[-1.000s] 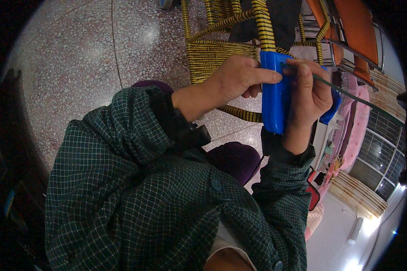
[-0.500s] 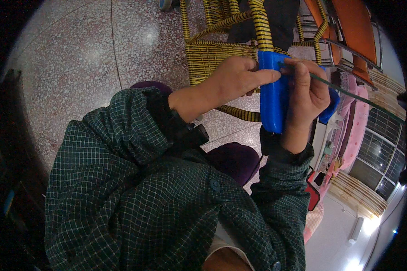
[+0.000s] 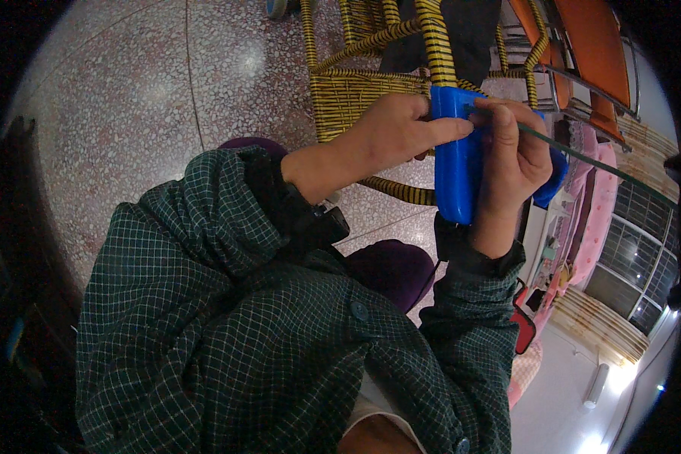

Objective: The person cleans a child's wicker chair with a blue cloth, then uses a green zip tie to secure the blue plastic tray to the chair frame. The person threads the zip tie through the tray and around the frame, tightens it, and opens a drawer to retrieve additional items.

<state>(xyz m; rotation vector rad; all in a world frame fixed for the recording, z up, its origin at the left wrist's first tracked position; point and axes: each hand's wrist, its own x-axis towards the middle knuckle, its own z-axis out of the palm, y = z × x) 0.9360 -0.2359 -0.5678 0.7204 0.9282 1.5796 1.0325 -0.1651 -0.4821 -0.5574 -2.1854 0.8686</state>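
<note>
Two hands on blue plastic block (image 3: 455,163), held upright before yellow woven chair (image 3: 356,91). Left hand (image 3: 382,140) grasps block upper part. Right hand (image 3: 511,163) wraps block side, fingers pinching thin green rod (image 3: 598,163).

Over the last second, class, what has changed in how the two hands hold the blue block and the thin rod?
Almost nothing. The left hand still presses its fingers on the top of the blue block; the right hand still grips it, with the thin rod at its fingertips. The yellow woven chair behind stayed put.
</note>
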